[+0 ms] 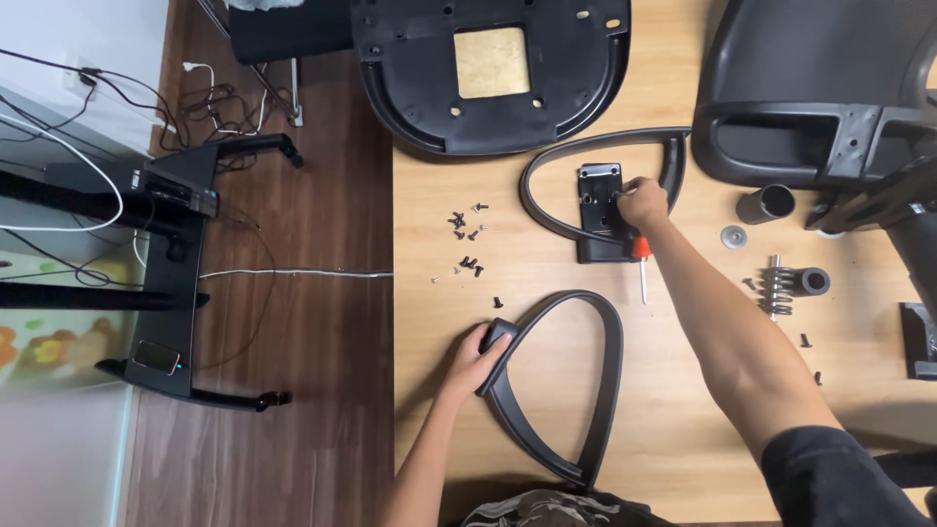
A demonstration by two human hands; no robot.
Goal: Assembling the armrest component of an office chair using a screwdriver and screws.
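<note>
Two armrest loops lie on the board (547,410). I see left hand (475,359) wrapped closed on the near armrest (576,381) corner; right hand (641,202) fisted around a screwdriver (641,256) at the far armrest (595,200). Looks stiff, light plastic; grip the corner.

A light wooden board (547,410) carries 2 black armrests (576,390), loose screws (467,242), a spring (776,291) and a washer (733,236).

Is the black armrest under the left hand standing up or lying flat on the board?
Lying flat. The armrest rests on its side on the wooden board, its whole loop visible from above, while the left hand grips one end.
</note>
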